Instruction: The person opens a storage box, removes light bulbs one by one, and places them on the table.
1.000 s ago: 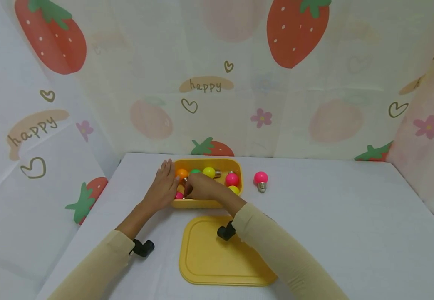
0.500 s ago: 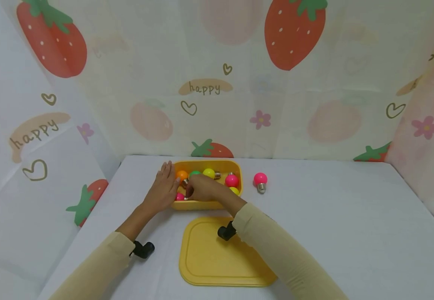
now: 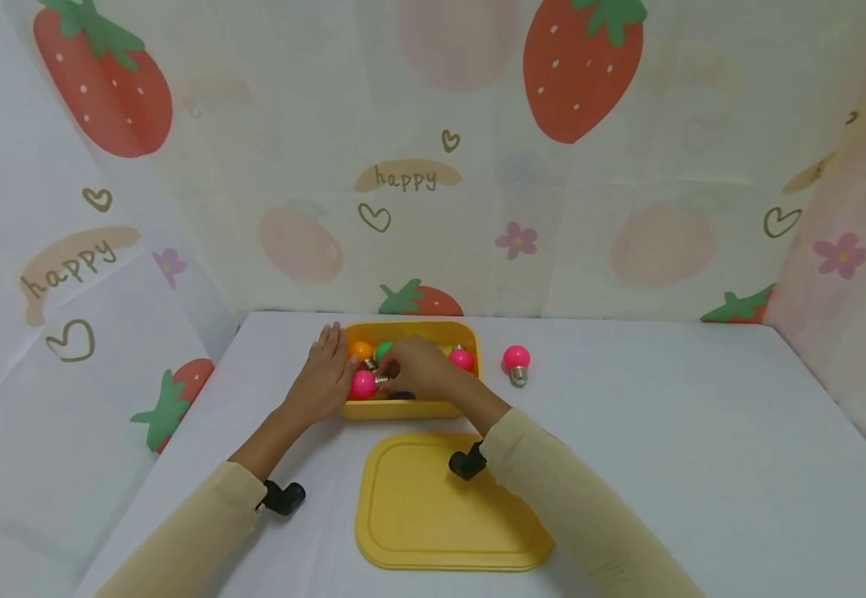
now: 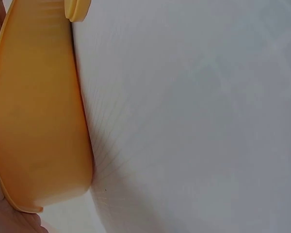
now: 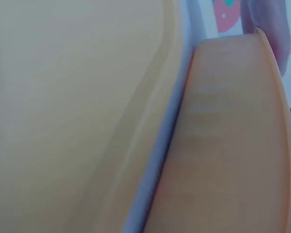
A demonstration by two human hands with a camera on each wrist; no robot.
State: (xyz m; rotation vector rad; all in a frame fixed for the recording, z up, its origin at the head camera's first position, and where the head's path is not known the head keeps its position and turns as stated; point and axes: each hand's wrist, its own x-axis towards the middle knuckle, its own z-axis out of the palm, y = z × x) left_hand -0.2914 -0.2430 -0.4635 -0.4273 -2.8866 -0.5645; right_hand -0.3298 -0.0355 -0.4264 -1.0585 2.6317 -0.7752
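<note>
A yellow box [image 3: 403,409] sits near the back of the table. My left hand [image 3: 320,378] rests at its left end, fingers straight along the rim. My right hand [image 3: 425,370] reaches inside and pinches the metal screw base of a pink light bulb [image 3: 362,384] in the front left corner. Behind that bulb lie an orange bulb [image 3: 360,350] and a green bulb [image 3: 384,350]. At the right end shows another pink bulb [image 3: 461,358]. The right hand hides the box's middle. In the left wrist view the box wall [image 4: 39,111] shows, with fingers at its rim.
A yellow lid [image 3: 433,515] lies flat in front of the box, partly under my right forearm. One loose pink bulb [image 3: 516,360] stands on the white table [image 3: 664,432] to the right of the box. A printed cloth [image 3: 582,274] hangs behind the table.
My right hand has shifted slightly right and opened up the view of the pink bulb, which now shows larger and more fully. The yellow bulbs are now covered. My left hand stays put.
</note>
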